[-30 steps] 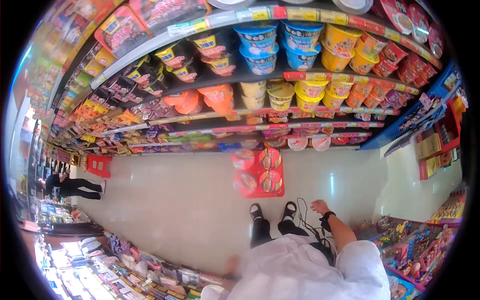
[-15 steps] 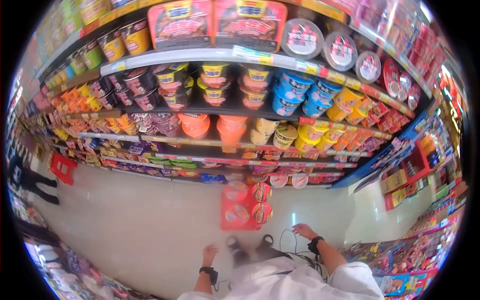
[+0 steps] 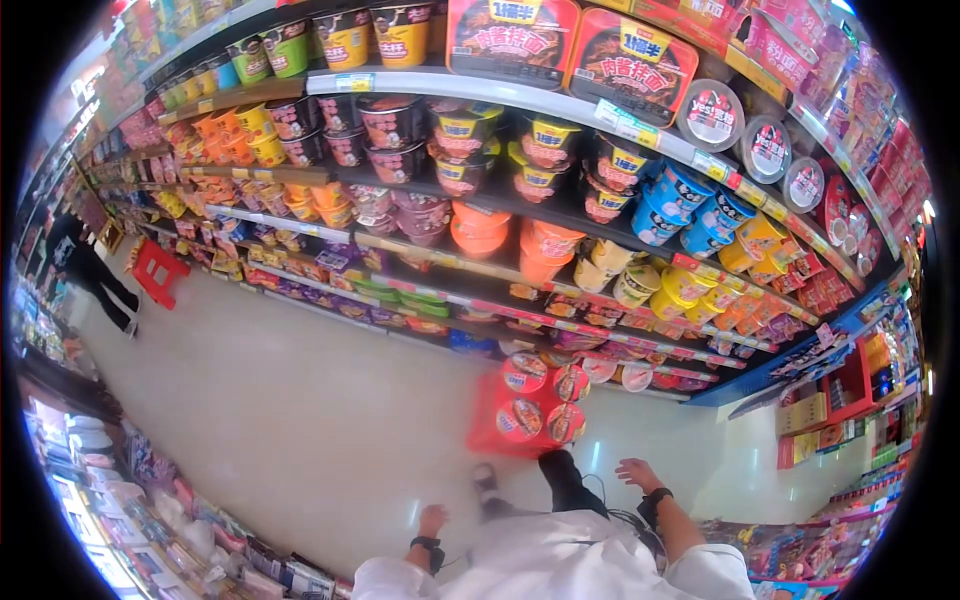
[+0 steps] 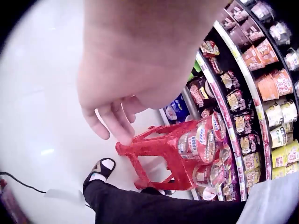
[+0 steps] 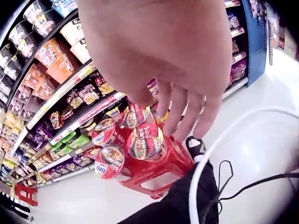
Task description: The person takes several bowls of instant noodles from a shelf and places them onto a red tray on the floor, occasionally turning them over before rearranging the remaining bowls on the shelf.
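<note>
- Four noodle bowls (image 3: 520,420) with red-and-white edges stand grouped on a red stool (image 3: 484,430), on the floor (image 3: 300,400) just in front of the person's feet.
- The stool is near the lowest level of the long shelves (image 3: 420,270), between them and the person.
- The left hand (image 3: 433,519) hangs empty, fingers loosely bent and slightly spread; in the left wrist view a fingertip overlaps the stool's edge, but from the head view the hand is apart from it.
- The right hand (image 3: 636,474) is empty as well, its fingers relaxed and a little parted, held to the right of the stool and apart from the bowls.
- Each wrist wears a black band; a white cable (image 5: 199,171) curves below the right hand.
- Orange tubs (image 3: 480,230) and blue cups (image 3: 675,203) fill parts of the shelves.
- Far left, another person (image 3: 85,265) in dark clothes stands near a second red stool (image 3: 158,272).
</note>
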`<state>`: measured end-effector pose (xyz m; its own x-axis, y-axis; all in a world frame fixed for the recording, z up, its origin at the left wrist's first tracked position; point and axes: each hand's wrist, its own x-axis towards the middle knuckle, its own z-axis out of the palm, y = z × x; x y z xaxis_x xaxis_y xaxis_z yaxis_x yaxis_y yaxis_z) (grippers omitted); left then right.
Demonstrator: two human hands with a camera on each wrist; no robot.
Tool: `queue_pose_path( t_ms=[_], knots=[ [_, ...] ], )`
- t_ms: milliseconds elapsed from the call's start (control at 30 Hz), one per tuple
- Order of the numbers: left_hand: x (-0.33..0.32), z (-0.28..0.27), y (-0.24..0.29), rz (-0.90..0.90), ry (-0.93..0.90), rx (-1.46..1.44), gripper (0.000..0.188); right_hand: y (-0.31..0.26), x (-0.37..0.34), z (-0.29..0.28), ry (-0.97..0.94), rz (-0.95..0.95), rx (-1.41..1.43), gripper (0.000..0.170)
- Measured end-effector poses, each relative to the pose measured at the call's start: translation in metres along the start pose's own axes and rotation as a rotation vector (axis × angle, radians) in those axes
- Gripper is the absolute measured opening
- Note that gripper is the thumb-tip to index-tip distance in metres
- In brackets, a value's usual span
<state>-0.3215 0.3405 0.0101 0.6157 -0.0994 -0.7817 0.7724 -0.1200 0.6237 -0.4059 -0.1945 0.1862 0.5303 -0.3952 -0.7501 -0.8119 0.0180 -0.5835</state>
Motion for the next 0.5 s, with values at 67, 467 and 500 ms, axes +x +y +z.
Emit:
queue_pose_path(
  t_ms=[67, 467, 500],
  knots=[
    [-0.012, -0.014, -0.009, 0.019, -0.042, -0.035, 0.033, 0.0, 0.0, 0.004, -0.017, 0.003, 0.005, 0.034],
    [-0.016, -0.045, -0.069, 0.141, -0.123, -0.235, 0.038, -0.04, 0.014, 0.016, -0.009, -0.098, -0.021, 0.034],
    [-0.015, -0.037, -0.069, 0.272, -0.091, 0.065, 0.04, -0.044, 0.012, 0.019, -0.015, -0.129, -0.007, 0.034]
  ],
)
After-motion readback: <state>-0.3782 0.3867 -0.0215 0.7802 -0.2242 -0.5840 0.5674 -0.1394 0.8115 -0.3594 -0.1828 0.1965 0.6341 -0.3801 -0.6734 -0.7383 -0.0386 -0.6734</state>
